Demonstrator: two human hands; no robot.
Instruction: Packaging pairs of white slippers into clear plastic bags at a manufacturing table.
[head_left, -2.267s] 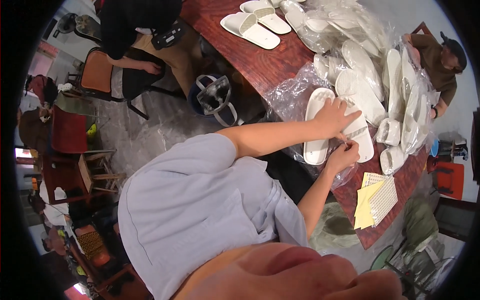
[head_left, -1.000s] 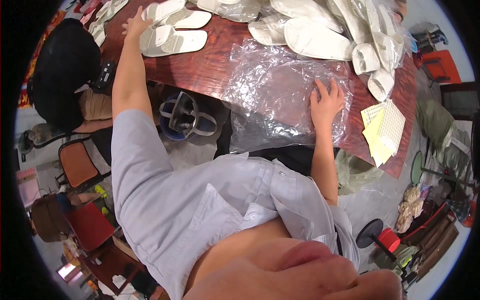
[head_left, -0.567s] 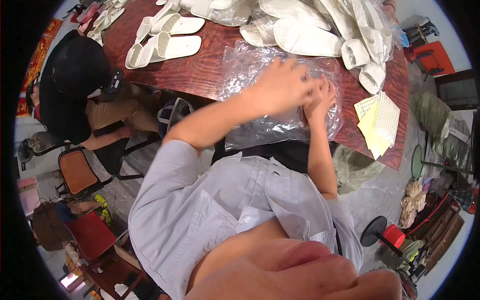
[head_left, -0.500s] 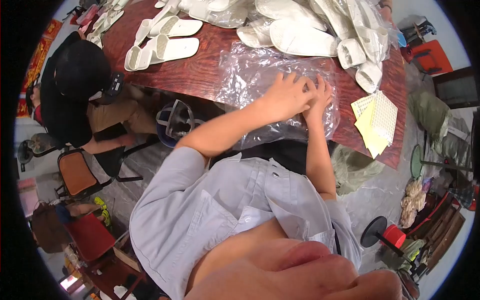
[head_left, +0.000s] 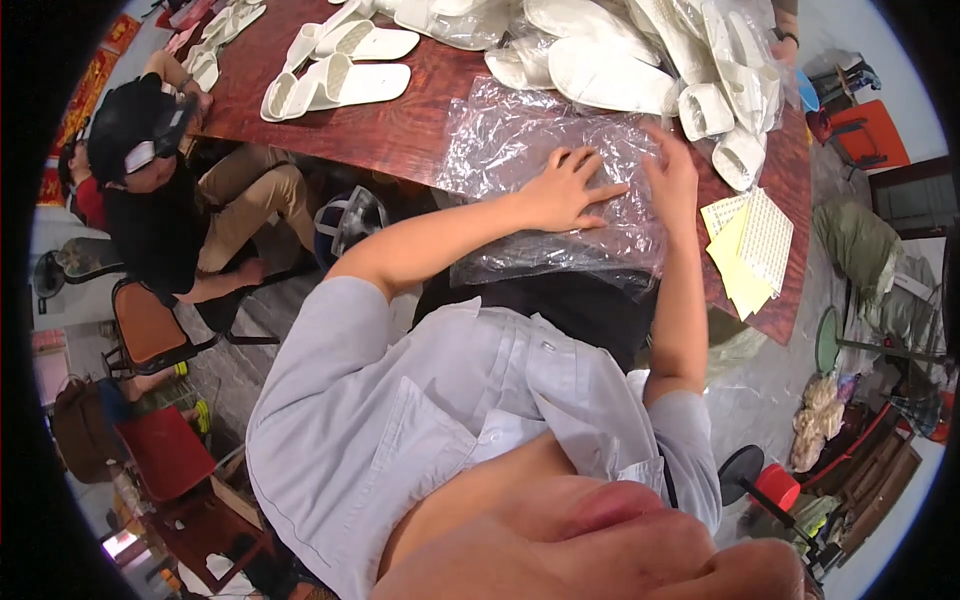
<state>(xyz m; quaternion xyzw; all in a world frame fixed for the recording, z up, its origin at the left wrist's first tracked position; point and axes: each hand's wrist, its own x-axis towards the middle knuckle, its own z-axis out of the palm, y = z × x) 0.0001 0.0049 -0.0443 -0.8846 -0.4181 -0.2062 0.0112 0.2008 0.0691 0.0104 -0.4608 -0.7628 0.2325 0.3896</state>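
Clear plastic bags point(head_left: 495, 125) lie flat in a layered pile at the near edge of the table and hang over it toward my lap. My left hand point(head_left: 565, 190) rests on the pile with its fingers spread, pressing nothing but plastic. At the pile's right edge is my right hand point(head_left: 672, 180), its fingers apart and slightly bent, thumb toward the plastic; nothing shows in its grasp. Just beyond the bags lies a heap of white slippers point(head_left: 610, 75), some in clear plastic. To the right of my right hand are yellow and white sticker sheets point(head_left: 750, 245).
The reddish wooden table point(head_left: 420, 140) carries more white slippers point(head_left: 350, 80) at the left. A seated person in black point(head_left: 150, 200) is beside its left side. Chairs, such as an orange-backed one point(head_left: 150, 315), stand behind. A green-based stand point(head_left: 830, 340) is at right.
My hands have moved apart: the left now lies flat with fingers spread, the right has shifted right to the pile's edge. The seated person has raised their head and an arm.
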